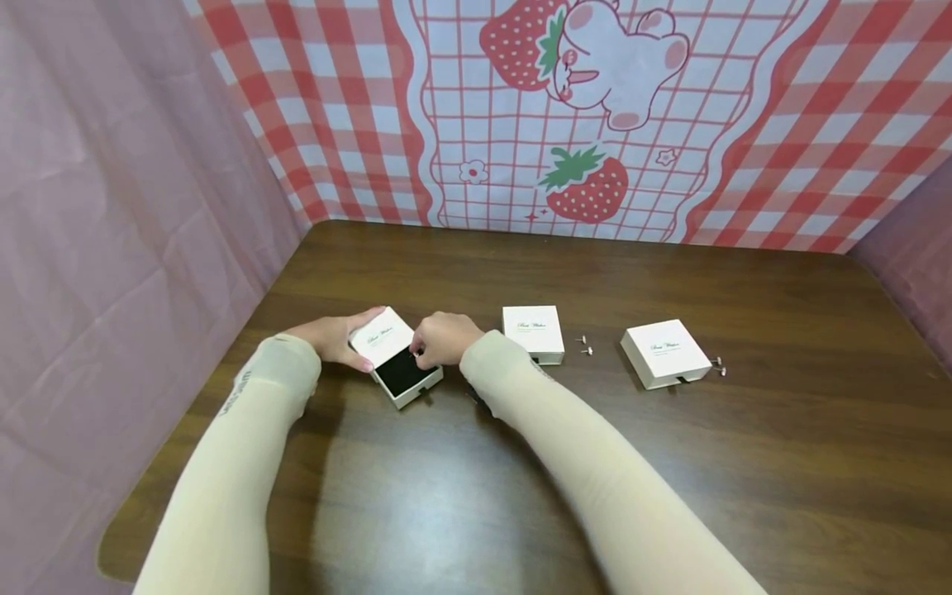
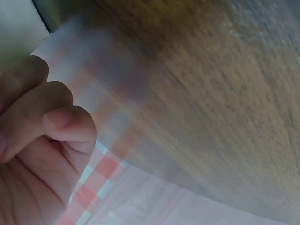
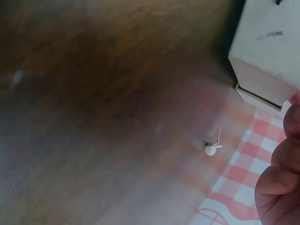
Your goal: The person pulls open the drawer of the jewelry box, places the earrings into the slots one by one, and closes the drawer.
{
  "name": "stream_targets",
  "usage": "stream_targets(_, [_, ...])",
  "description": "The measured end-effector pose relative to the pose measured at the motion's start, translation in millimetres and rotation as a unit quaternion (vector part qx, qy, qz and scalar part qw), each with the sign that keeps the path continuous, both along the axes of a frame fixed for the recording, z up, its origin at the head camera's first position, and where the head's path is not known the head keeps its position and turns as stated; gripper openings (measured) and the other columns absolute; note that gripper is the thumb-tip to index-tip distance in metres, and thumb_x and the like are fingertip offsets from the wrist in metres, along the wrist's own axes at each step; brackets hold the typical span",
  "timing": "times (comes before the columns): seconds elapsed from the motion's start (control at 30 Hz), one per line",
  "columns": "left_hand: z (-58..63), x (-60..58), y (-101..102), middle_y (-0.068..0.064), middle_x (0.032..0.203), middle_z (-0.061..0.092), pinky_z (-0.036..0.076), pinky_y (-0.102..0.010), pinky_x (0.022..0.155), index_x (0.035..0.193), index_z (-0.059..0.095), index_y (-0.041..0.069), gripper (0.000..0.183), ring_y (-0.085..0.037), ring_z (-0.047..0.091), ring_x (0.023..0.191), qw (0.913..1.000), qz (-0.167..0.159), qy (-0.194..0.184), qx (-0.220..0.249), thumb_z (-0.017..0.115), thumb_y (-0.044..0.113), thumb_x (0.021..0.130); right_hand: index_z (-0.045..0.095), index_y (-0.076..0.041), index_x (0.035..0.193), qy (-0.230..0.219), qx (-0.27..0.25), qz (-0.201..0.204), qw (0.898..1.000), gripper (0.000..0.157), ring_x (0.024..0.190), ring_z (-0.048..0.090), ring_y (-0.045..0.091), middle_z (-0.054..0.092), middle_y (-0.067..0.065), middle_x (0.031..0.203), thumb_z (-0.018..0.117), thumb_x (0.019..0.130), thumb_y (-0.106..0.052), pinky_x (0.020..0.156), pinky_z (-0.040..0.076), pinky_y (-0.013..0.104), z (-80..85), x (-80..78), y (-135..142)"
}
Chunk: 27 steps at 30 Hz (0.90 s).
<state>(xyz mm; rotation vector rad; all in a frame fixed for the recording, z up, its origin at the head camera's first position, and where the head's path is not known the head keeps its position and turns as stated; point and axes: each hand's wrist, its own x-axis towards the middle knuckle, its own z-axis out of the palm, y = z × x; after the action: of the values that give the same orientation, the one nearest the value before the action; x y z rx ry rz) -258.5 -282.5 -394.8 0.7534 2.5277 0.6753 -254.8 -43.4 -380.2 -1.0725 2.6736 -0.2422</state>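
Note:
At the left of the table, in the head view, my left hand (image 1: 338, 340) grips the white lidded sleeve of a small jewellery box (image 1: 382, 337), thumb and fingers on opposite sides. Its drawer is pulled partway out toward me, baring a black pad (image 1: 402, 373). Over that pad, my right hand (image 1: 444, 339) pinches a tiny shiny earring, mostly hidden by the fingertips. One stud earring (image 3: 211, 149) with a pale ball lies on the table beside the box in the right wrist view. Curled fingers (image 2: 58, 115) of the left hand show in its wrist view.
Two more white boxes, a middle one (image 1: 533, 332) and a right one (image 1: 667, 354), stand closed on the brown wooden table (image 1: 461, 504). Small earrings lie right of each, by the middle box (image 1: 586, 350) and the right box (image 1: 721, 371). A checked cloth (image 1: 357, 107) hangs behind.

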Motion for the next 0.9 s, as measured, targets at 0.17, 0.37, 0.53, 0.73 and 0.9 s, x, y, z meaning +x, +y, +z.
stream_targets(0.17, [3.7,2.1,4.1,-0.029,0.132,0.050,0.039,-0.045,0.094,0.149,0.018,-0.003,0.102,-0.029,0.053,0.099,0.9993,0.021,-0.014,-0.029,0.081,0.031,0.076,0.076,-0.021,0.103,0.022,-0.001,0.009,1.000,0.024,0.095,0.064,0.015,0.071,-0.005,0.101,0.067,0.081,-0.021,0.075,0.052,0.041,-2.4,0.3,-1.7])
stream_targets(0.37, [4.1,1.4,4.6,-0.028,0.135,0.048,0.040,-0.044,0.093,0.150,0.018,-0.002,0.101,-0.029,0.053,0.099,0.9990,0.022,-0.015,-0.036,0.080,0.031,0.078,0.077,-0.022,0.102,0.041,0.006,0.018,0.999,0.023,0.093,0.064,0.015,0.071,-0.007,0.100,0.068,0.081,-0.021,0.072,0.052,0.040,-3.2,-0.6,-3.2])
stream_targets(0.53, [6.2,1.5,4.6,-0.029,0.136,0.047,0.041,-0.042,0.091,0.149,0.018,-0.002,0.100,-0.029,0.054,0.097,0.9991,0.020,-0.014,-0.034,0.080,0.029,0.078,0.076,-0.022,0.103,0.042,0.013,0.022,0.999,0.023,0.095,0.064,0.016,0.071,-0.005,0.102,0.069,0.081,-0.021,0.075,0.052,0.041,1.8,0.8,-4.1])
stream_targets(0.73, [6.9,2.1,6.2,-0.029,0.139,0.044,0.040,-0.045,0.094,0.149,0.017,-0.003,0.100,-0.030,0.053,0.101,0.9991,0.019,-0.018,-0.033,0.080,0.027,0.078,0.076,-0.020,0.100,0.037,0.028,0.024,0.999,0.021,0.094,0.064,0.017,0.071,-0.004,0.101,0.070,0.081,-0.021,0.077,0.051,0.041,5.7,3.2,-4.9])
stream_targets(0.9, [6.3,1.6,6.3,-0.030,0.138,0.044,0.039,-0.046,0.095,0.148,0.018,-0.006,0.099,-0.031,0.053,0.103,0.9995,0.008,-0.013,-0.026,0.080,0.025,0.077,0.076,-0.019,0.100,0.036,0.032,0.027,0.998,0.021,0.096,0.063,0.018,0.071,-0.003,0.102,0.070,0.080,-0.021,0.078,0.051,0.040,5.4,3.1,-7.4])
